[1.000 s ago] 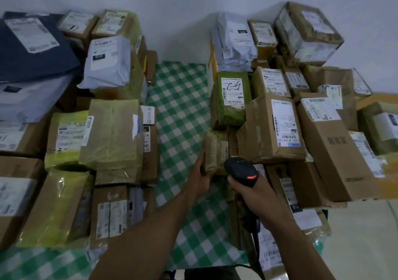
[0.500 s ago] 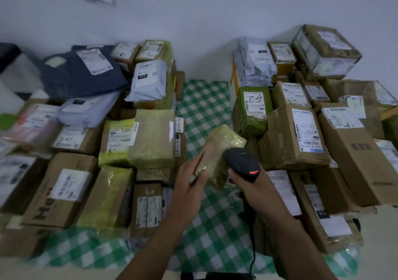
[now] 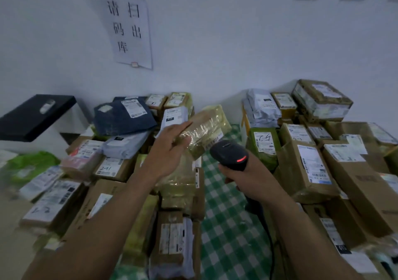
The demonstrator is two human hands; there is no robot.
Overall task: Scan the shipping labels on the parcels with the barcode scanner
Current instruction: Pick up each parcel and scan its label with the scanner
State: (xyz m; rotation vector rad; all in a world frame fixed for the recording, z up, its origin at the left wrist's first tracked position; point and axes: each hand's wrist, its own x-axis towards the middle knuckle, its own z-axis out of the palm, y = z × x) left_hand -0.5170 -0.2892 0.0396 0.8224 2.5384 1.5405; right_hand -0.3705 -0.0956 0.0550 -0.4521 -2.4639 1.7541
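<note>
Left hand (image 3: 170,150) holds a small tape-wrapped parcel (image 3: 204,131) up in the air above the gap between the two piles, tilted, with its far end higher. The fingers (image 3: 184,139) are curled round its near-left end, clamped on it. A white shipping label (image 3: 216,140) sits on the parcel's lower right edge, facing down toward the scanner; motion blur makes the print unreadable, though it looks like a barcode strip. Right hand (image 3: 247,180) is wrapped round the handle of a black barcode scanner (image 3: 229,153), fingers closed tight on the grip. The scanner head is just below and right of the parcel, near the label; I can't tell if they touch. A red light (image 3: 242,159) glows on the back of the scanner, and a dark cable (image 3: 270,243) drops from the handle. Below is a green-and-white checked tablecloth (image 3: 224,226), a strip of it showing between the stacks. The left stack has a dark blue mailer bag (image 3: 122,118), a grey poly bag (image 3: 122,146) and brown cartons. The right stack has a green-taped parcel with a handwritten label (image 3: 262,144), a cardboard box (image 3: 308,165) just beside it and more cartons behind. A black flat box (image 3: 36,116) sits far left. A paper notice (image 3: 131,29) with Chinese characters is taped to the wall.
</note>
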